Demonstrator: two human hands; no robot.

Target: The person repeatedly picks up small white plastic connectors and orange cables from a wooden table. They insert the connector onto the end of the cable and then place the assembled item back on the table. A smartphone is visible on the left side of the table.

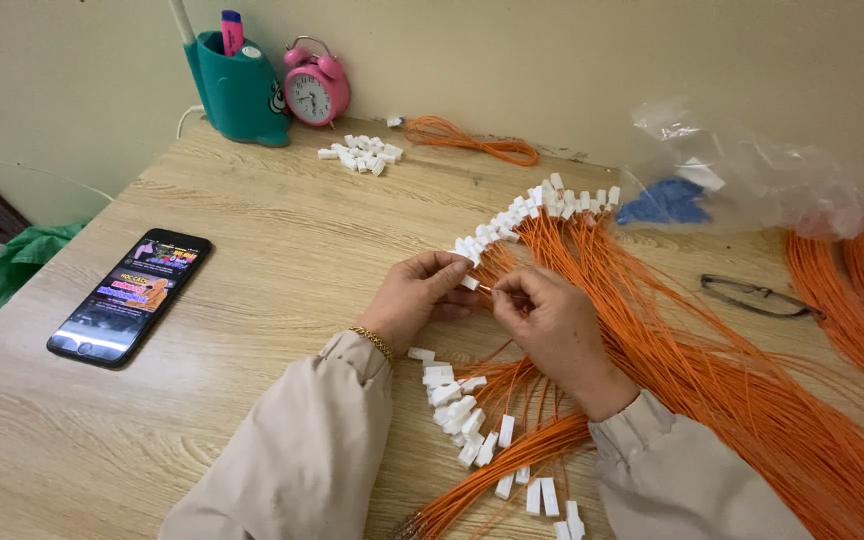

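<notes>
My left hand (414, 298) pinches a small white plastic connector (469, 283) between thumb and fingers. My right hand (552, 320) pinches the tip of a thin orange wire (485, 289) right at that connector. Both hands meet above a wide fan of orange wires (712, 380) that spreads across the wooden table (282, 250). A row of wires fitted with white connectors (527, 210) lies just beyond my hands. Loose white connectors (457, 410) lie below my left wrist.
A black phone (132, 295) with a lit screen lies at left. At the back stand a teal pen holder (240, 92), a pink alarm clock (316, 90), a small pile of white connectors (362, 154) and a coiled orange wire bundle (467, 140). A clear plastic bag (752, 175) and spectacles (757, 296) lie at right.
</notes>
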